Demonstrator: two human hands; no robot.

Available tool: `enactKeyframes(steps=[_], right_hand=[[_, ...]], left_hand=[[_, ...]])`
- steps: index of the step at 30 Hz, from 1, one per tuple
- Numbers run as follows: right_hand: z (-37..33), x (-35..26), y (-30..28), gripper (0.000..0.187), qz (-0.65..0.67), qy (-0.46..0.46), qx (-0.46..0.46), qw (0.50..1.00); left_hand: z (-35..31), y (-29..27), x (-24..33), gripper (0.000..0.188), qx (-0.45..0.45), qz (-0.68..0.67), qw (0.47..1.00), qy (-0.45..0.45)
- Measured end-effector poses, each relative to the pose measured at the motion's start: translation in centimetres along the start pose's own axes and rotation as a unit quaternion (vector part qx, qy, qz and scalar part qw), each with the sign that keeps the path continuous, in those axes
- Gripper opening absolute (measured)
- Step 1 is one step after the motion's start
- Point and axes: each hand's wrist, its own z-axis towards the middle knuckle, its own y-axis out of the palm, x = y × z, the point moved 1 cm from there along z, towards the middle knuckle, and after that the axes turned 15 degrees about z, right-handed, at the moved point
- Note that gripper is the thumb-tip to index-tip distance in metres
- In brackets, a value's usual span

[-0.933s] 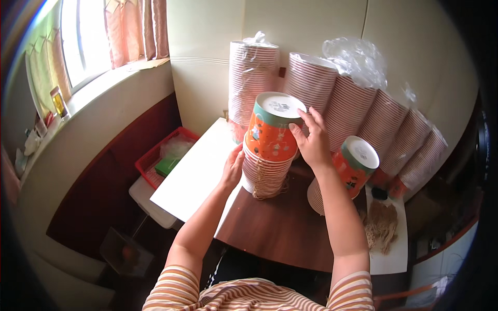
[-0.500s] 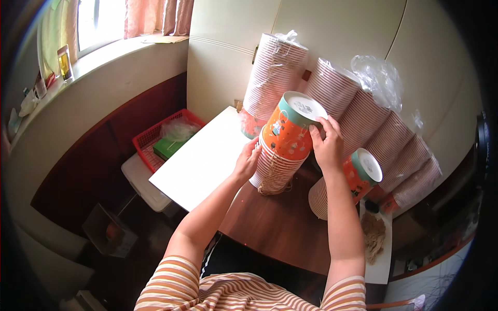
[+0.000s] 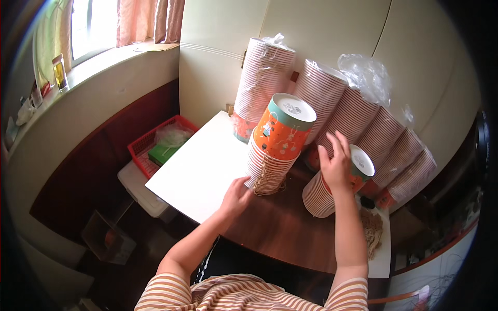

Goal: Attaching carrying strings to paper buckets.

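Note:
A tall stack of upside-down orange paper cups (image 3: 277,142) stands on the brown table (image 3: 280,228). My left hand (image 3: 236,196) rests at the stack's base, fingers against the lowest cups. My right hand (image 3: 336,165), fingers spread, lies on a shorter stack of the same cups (image 3: 332,192) to the right. Neither hand encloses anything.
Several long sleeves of cups in plastic wrap (image 3: 358,114) lean on the wall behind. A white board (image 3: 199,168) covers the table's left part. A red basket (image 3: 158,147) sits on a white bin at the left. A bundle of string (image 3: 371,230) lies at the right.
My right hand left the top of the tall stack and moved right onto the shorter stack. My left hand slid down to the tall stack's base.

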Motion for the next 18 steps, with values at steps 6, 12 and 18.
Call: enactKeyframes(steps=[6,12,18], right_hand=[[-2.7,2.6,-6.5,0.032,-0.288,0.036,-0.043,0.956],[-4.0,6.3,-9.2,0.028,-0.217,0.096,-0.086,0.968],[-2.1,7.7,-10.4,0.026,-0.135,0.166,-0.083,0.973]], left_hand=[[-7.2,-0.1,4.1,0.027,-0.05,0.074,0.982,0.164],[-8.5,1.2,4.7,0.02,-0.044,0.12,0.966,0.224],[-8.7,1.3,4.6,0.018,-0.067,0.154,0.963,0.213]])
